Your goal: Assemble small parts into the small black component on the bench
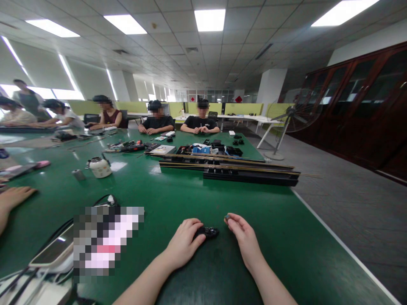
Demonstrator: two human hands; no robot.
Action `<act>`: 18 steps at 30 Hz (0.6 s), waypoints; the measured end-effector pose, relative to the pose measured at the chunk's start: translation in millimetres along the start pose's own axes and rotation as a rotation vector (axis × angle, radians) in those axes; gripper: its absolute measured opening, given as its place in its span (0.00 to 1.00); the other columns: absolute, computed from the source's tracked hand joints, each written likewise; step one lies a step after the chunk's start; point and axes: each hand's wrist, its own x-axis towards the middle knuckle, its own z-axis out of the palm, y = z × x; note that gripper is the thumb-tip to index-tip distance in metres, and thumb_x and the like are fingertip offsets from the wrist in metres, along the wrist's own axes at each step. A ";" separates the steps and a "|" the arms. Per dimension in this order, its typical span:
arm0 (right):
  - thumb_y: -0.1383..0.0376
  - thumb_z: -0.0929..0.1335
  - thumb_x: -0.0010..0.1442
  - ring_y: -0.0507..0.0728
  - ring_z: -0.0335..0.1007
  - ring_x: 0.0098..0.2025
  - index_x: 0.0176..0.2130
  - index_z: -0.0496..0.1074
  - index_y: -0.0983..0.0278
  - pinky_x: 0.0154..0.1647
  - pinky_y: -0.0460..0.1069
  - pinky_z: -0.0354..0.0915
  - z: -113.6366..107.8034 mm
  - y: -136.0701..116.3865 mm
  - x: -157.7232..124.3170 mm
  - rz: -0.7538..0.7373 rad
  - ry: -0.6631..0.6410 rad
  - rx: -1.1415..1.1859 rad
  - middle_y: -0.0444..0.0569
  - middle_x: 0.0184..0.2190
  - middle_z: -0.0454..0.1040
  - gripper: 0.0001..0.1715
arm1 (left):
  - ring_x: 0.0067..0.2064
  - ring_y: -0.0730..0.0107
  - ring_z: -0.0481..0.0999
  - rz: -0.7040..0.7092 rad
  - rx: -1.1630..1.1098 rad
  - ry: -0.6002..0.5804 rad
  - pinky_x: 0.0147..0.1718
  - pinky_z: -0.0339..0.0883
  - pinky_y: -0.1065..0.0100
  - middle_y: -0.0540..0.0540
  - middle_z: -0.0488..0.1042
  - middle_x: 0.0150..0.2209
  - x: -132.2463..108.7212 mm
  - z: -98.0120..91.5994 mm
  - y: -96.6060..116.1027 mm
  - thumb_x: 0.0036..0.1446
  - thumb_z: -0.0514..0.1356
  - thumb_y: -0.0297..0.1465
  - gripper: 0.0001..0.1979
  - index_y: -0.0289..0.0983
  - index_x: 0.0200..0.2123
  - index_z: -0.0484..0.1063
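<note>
Low in the middle of the head view, my left hand (187, 239) is closed around one end of a small glossy black object (211, 231) on the green tabletop. Its kind is unclear, and my fingers hide part of it. Just to the right, my right hand (242, 237) pinches a tiny grey-green piece (227, 217) between thumb and fingertips. The piece is too small to name. A short gap separates it from the black object.
Long black rails with thin brass-coloured rods (251, 173) lie ahead. At left are a white power bank-like device (54, 250) with cables, a white pot (99, 167) and another person's hand (15, 199). Several people sit around the table, whose right edge (337, 241) borders the floor.
</note>
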 end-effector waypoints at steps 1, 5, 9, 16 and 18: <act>0.51 0.73 0.41 0.62 0.73 0.43 0.36 0.74 0.63 0.49 0.57 0.64 -0.1 0.1 0.2 0.001 0.001 -0.001 0.51 0.35 0.79 0.25 | 0.50 0.59 0.66 0.000 -0.003 -0.001 0.51 0.62 0.57 0.43 0.69 0.48 0.0 0.0 0.2 0.59 0.55 0.33 0.13 0.39 0.47 0.68; 0.51 0.73 0.41 0.61 0.73 0.43 0.36 0.74 0.63 0.48 0.55 0.65 0.0 0.2 0.5 0.009 0.000 -0.006 0.50 0.35 0.78 0.25 | 0.50 0.60 0.66 -0.001 -0.011 0.002 0.51 0.62 0.57 0.43 0.69 0.47 0.3 -0.4 1.3 0.61 0.53 0.33 0.12 0.39 0.46 0.69; 0.52 0.73 0.41 0.60 0.73 0.42 0.36 0.73 0.63 0.50 0.55 0.64 0.3 -0.3 0.1 0.015 0.000 0.009 0.50 0.35 0.78 0.24 | 0.50 0.60 0.66 0.003 -0.016 0.001 0.51 0.62 0.58 0.43 0.69 0.47 -0.2 -0.9 1.5 0.60 0.54 0.32 0.11 0.39 0.46 0.69; 0.53 0.73 0.41 0.60 0.73 0.42 0.35 0.73 0.63 0.51 0.56 0.63 -0.7 0.1 -1.1 0.009 -0.011 0.012 0.51 0.35 0.78 0.23 | 0.49 0.60 0.67 -0.012 -0.062 -0.030 0.49 0.61 0.60 0.44 0.70 0.46 0.2 -3.5 3.5 0.54 0.62 0.30 0.16 0.39 0.47 0.68; 0.53 0.74 0.41 0.60 0.73 0.42 0.35 0.73 0.63 0.51 0.56 0.63 -0.9 0.0 -1.3 0.012 -0.006 0.014 0.51 0.36 0.79 0.23 | 0.48 0.59 0.68 -0.030 -0.074 -0.035 0.49 0.61 0.60 0.44 0.71 0.45 1.0 -4.3 4.3 0.51 0.64 0.31 0.18 0.39 0.46 0.69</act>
